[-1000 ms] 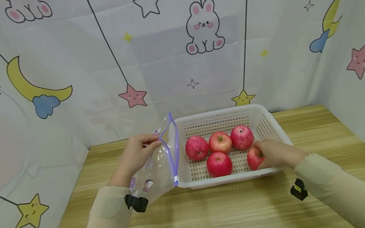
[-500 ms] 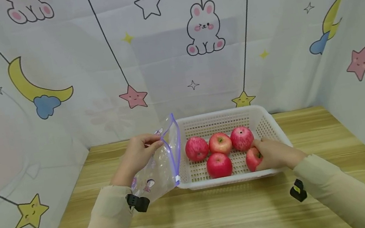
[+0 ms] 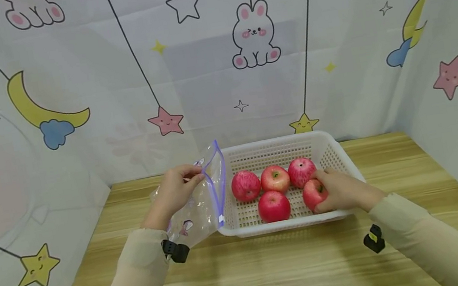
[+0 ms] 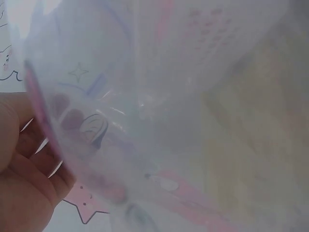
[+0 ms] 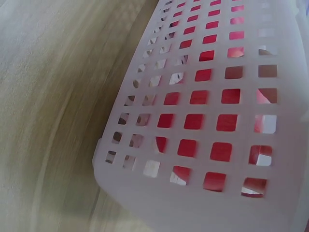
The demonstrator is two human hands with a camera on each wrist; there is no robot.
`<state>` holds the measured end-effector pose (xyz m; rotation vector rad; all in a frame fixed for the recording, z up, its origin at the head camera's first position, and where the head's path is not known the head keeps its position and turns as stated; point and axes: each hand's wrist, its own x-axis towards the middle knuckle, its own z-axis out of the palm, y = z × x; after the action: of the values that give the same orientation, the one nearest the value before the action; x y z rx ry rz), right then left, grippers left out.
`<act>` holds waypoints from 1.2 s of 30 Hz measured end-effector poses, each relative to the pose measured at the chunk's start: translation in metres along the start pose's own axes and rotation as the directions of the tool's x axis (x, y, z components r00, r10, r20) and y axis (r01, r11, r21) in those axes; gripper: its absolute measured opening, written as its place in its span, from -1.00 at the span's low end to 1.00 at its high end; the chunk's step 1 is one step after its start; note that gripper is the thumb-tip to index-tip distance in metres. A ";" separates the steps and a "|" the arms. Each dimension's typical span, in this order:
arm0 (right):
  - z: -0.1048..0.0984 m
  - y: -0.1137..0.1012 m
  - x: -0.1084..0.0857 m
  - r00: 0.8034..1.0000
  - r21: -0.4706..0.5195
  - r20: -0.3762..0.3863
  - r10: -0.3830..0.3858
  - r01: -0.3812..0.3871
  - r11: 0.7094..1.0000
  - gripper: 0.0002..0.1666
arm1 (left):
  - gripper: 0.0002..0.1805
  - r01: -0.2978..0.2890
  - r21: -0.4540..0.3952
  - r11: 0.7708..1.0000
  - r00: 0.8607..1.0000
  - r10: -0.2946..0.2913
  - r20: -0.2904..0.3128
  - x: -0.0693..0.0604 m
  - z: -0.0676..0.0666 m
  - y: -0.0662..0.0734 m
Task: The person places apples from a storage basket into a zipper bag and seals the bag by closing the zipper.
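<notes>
My left hand (image 3: 177, 191) pinches the edge of a clear zip bag (image 3: 198, 218) with a purple zip strip, its mouth parted toward the basket. In the left wrist view the bag's film (image 4: 169, 121) covers most of the picture, with the hand (image 4: 29, 169) at the left edge. My right hand (image 3: 341, 189) grips a red apple (image 3: 314, 194) at the right end of the white plastic basket (image 3: 287, 224). Several other apples (image 3: 274, 206) sit in the basket. The right wrist view shows red apples through the holes of the basket wall (image 5: 145, 193); the right hand is hidden there.
The basket stands on a wooden table (image 3: 276, 270), near a white curtain (image 3: 209, 76) printed with cartoon rabbits and stars. The bag's mouth meets the basket's left rim. Small black cameras are strapped at both wrists.
The right hand has shifted the gripped apple slightly left and up, showing more of it. The left hand and bag have edged slightly right.
</notes>
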<state>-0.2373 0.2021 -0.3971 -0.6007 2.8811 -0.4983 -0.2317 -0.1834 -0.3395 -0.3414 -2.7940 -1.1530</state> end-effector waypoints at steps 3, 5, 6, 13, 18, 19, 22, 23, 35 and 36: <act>-0.001 -0.002 0.000 1.000 0.014 -0.007 0.002 -0.002 1.000 -0.08 | -0.79 -0.004 0.017 1.000 1.000 0.004 -0.004 0.002 0.003 -0.001; -0.001 -0.004 -0.001 1.000 0.022 -0.012 0.000 0.000 1.000 -0.06 | -0.79 0.002 0.024 1.000 1.000 -0.002 0.001 0.003 0.004 -0.002; -0.002 -0.005 -0.001 1.000 0.024 -0.016 -0.002 0.002 1.000 -0.05 | -0.80 -0.002 0.030 1.000 1.000 0.002 0.000 0.003 0.004 -0.002; -0.004 -0.011 -0.001 0.999 0.026 -0.040 -0.020 0.021 0.999 -0.02 | -0.83 -0.044 0.049 0.998 0.999 0.045 -0.015 0.004 0.005 -0.001; -0.005 -0.017 0.000 0.999 0.036 -0.037 -0.016 0.017 0.999 -0.01 | -0.86 -0.098 0.041 0.994 0.994 0.100 -0.040 0.007 0.005 -0.003; -0.005 -0.019 0.000 0.999 0.039 -0.038 -0.013 0.014 0.999 -0.01 | -0.87 -0.108 0.040 0.993 0.993 0.110 -0.044 0.008 0.005 -0.004; -0.005 -0.021 -0.001 0.999 0.046 -0.041 -0.021 0.023 0.999 -0.03 | -0.88 -0.134 0.047 0.990 0.989 0.137 -0.057 0.010 0.005 -0.005; -0.005 -0.021 -0.001 0.999 0.048 -0.043 -0.018 0.020 0.999 -0.03 | -0.87 -0.139 0.049 0.989 0.988 0.142 -0.060 0.011 0.006 -0.005; -0.008 -0.030 0.000 0.997 0.039 -0.054 -0.049 0.051 0.998 -0.02 | -0.81 -0.149 0.014 0.989 0.987 0.149 -0.060 0.015 0.008 -0.001; -0.009 -0.031 0.000 0.997 0.036 -0.054 -0.050 0.052 0.998 -0.01 | -0.80 -0.143 0.011 0.990 0.988 0.143 -0.061 0.016 0.008 0.000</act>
<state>-0.2282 0.1780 -0.3783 -0.6662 2.9052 -0.5823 -0.2469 -0.1756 -0.3424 -0.4883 -2.6704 -1.1027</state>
